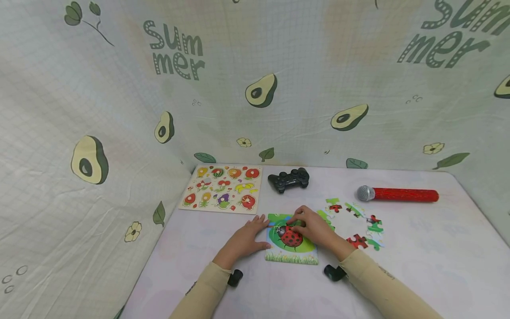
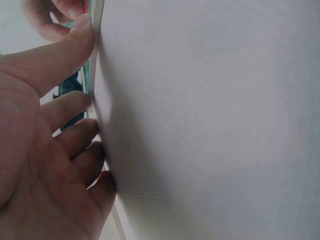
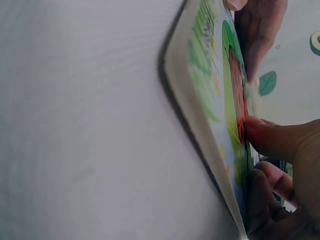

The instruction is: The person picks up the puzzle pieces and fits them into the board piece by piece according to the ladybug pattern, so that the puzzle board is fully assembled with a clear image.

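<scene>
A ladybug puzzle board [image 1: 292, 259] lies flat on the table, with grass along its near edge and a red spotted ladybug [image 1: 291, 238] on a green leaf. My left hand [image 1: 248, 237] rests at the board's left side, fingers spread and thumb touching its edge. My right hand [image 1: 312, 227] is over the upper right of the picture. Its bent thumb and fingers pinch at a puzzle piece on the board, mostly hidden under them. In the right wrist view the thumb [image 3: 272, 139] touches the picture's surface beside the ladybug.
Several loose puzzle pieces [image 1: 357, 241] lie in a rough ring to the right of the board. Behind are a fruit peg board [image 1: 213, 207] and a black game controller [image 1: 290, 179]. A red microphone [image 1: 404, 195] lies at the back right. Patterned cloth [image 1: 223, 97] hangs behind the table.
</scene>
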A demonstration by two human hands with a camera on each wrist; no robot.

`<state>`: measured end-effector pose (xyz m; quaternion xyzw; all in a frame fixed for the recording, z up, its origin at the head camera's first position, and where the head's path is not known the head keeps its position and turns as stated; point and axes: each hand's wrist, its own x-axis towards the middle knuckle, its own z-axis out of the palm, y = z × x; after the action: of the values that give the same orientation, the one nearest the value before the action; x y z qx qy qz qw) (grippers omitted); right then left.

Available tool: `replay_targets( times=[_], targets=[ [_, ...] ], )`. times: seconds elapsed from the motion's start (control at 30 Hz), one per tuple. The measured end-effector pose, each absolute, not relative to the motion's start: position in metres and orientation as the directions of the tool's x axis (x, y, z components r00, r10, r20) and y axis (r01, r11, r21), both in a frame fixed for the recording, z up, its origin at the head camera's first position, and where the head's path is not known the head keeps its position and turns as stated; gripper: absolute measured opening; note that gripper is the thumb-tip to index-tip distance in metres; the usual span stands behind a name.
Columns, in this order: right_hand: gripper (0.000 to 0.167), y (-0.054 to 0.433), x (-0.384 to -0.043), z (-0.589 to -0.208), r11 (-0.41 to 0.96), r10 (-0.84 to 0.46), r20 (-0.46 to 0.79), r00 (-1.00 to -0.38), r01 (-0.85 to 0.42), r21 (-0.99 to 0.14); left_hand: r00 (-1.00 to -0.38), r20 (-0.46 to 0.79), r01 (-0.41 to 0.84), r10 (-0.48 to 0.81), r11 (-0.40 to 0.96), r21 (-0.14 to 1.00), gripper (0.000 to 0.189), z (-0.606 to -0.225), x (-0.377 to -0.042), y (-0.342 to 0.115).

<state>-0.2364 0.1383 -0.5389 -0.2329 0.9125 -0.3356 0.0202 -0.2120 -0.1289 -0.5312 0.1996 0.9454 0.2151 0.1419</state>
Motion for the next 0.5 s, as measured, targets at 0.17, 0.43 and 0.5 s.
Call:
replay_targets(
  times=[0.17, 0.43, 0.5],
  targets=[
    [0.015, 0.1375, -0.2364, -0.5392, 0.665, -0.43, 0.116, -0.895, -0.401, -0.63, -0.88, -0.179, 0.32, 0.44, 0.827, 0.463, 0.078, -0.5322, -0.2126, -0.1296],
    [0.014, 0.1364, -0.2352, -0.5391, 0.663, -0.432, 0.111, -0.895, -0.399, -0.633, -0.88, -0.175, 0.322, 0.442, 0.824, 0.467, 0.078, -0.5327, -0.2127, -0.1298],
    [0.014, 0.1368, -0.2349, -0.5386, 0.662, -0.432, 0.11, -0.895, -0.397, -0.635, -0.88, -0.173, 0.323, 0.443, 0.824, 0.465, 0.078, -0.5323, -0.2125, -0.1298]
  ],
)
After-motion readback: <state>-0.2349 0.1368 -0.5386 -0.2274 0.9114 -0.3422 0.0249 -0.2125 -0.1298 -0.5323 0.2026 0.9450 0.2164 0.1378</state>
